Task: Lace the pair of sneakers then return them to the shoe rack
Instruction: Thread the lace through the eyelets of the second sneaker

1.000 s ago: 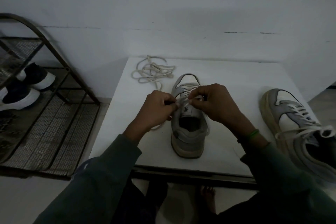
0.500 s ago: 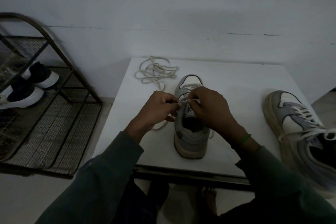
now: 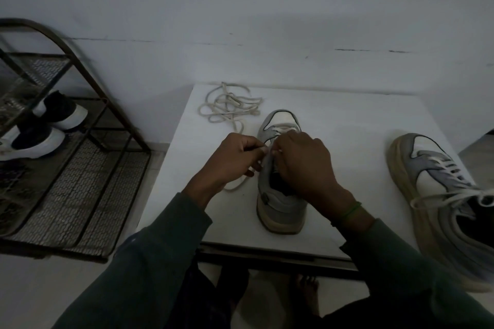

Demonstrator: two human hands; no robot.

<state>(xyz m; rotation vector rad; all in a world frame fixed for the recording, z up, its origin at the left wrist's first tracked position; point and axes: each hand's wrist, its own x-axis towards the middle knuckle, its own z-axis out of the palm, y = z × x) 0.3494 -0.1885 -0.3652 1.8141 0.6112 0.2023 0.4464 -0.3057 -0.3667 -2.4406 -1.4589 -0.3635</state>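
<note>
1. Grey-and-white sneaker (image 3: 278,203) at centre frame, upright on the white table (image 3: 361,125), toe towards the wall, heel towards the lower edge.
2. Left hand (image 3: 235,160) just left of the sneaker's eyelets, fingers curled, thumb and forefinger pinching a cream lace (image 3: 236,186); slack loop of it on the table below the hand.
3. Right hand (image 3: 302,163) over the sneaker's tongue, fingers curled, pinching the lace close against the left fingertips.
4. Green band (image 3: 351,211) round the right wrist.
5. Loose tangle of cord (image 3: 230,108) near the table's upper left corner.
6. Second sneaker (image 3: 438,195), laces threaded, at right of frame by the table's right edge.
7. Metal shoe rack (image 3: 80,181) at left of frame, beside the table; black-and-white shoes (image 3: 40,139) on its mesh shelf.
</note>
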